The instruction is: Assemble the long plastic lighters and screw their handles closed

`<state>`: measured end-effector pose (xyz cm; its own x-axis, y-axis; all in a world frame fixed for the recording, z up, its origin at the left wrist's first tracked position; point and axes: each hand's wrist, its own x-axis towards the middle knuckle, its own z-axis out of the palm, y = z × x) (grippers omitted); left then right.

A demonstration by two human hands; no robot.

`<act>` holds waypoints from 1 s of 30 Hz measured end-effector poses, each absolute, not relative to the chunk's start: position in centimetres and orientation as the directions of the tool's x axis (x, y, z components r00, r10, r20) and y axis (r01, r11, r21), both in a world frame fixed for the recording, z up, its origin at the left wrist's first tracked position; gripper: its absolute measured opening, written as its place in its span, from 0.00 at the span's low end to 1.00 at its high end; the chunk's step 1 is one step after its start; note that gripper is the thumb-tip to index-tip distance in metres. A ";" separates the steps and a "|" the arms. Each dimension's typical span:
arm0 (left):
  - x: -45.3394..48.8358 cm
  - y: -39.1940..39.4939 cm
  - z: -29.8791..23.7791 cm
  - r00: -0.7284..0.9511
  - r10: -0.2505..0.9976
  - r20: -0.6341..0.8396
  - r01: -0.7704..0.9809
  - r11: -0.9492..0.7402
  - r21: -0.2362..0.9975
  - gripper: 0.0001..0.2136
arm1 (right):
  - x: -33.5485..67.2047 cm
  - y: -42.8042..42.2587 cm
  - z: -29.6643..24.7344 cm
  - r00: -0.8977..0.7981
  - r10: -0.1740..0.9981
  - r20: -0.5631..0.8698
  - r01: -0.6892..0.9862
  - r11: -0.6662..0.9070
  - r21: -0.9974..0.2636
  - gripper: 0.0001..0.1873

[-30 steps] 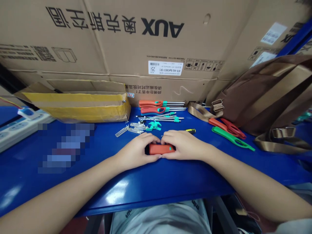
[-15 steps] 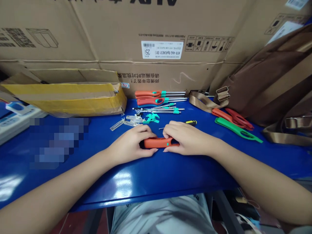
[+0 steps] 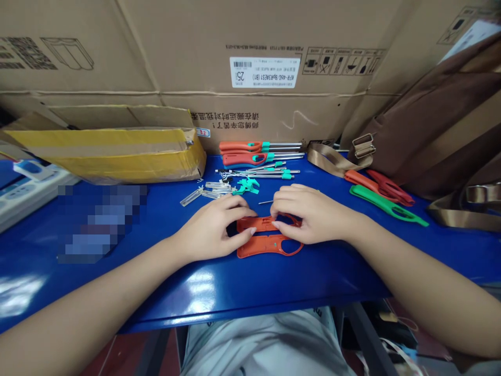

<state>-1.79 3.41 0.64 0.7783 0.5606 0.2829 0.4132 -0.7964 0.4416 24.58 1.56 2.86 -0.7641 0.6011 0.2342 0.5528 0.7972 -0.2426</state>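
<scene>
Just beyond the near orange shell (image 3: 254, 247), the far orange shell (image 3: 264, 225) is held between thumb and fingers by the left hand (image 3: 217, 224) at its left end and by the right hand (image 3: 309, 214) toward its right; it is best kept flat and steady.

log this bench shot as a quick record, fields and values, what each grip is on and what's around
left grip: on the left part of the far orange shell
right grip: on the same shell, farther right
near orange shell: beside the far one, closer to the person
surface: blue table
beyond grips: turquoise pieces, clear plastic pieces, red and orange lighters
far left: yellow box
far right: green handle piece, brown bag
</scene>
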 end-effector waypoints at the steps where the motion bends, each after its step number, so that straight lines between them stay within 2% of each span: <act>1: -1.7 3.4 0.5 0.777 0.560 0.286 0.413 -0.798 0.440 0.12 | 24.7 1.7 2.9 -0.762 0.608 0.224 0.566 0.793 -0.224 0.05; 6: -1.5 3.6 0.2 0.784 0.551 0.287 0.397 -0.800 0.450 0.12 | 24.5 1.4 3.0 -0.798 0.583 0.154 0.520 0.795 -0.314 0.12; 11: -1.9 4.4 0.0 0.763 0.597 0.247 0.437 -0.759 0.483 0.11 | 23.6 0.8 2.8 -0.836 0.544 0.068 0.507 0.813 -0.286 0.13; 17: -2.5 5.2 0.0 0.687 0.702 0.186 0.561 -0.676 0.478 0.10 | 24.1 1.1 3.0 -0.795 0.605 0.038 0.574 0.772 -0.274 0.11; 23: -2.1 4.7 0.7 0.532 0.804 0.265 0.595 -0.577 0.559 0.13 | 24.7 1.5 3.6 -0.718 0.695 -0.032 0.675 0.684 -0.278 0.10; 27: -2.3 4.2 1.5 0.432 0.837 0.337 0.485 -0.531 0.695 0.13 | 24.9 1.8 3.3 -0.688 0.725 -0.023 0.706 0.662 -0.251 0.09; 30: -2.5 3.7 2.0 0.543 0.762 0.352 0.365 -0.592 0.718 0.14 | 24.8 2.0 2.7 -0.666 0.746 0.021 0.707 0.640 -0.301 0.10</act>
<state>-2.47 3.72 1.96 0.5434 0.7620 0.3522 0.3652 -0.5923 0.7182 24.81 2.02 2.69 -0.6656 0.7460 0.0209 0.7074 0.6395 -0.3011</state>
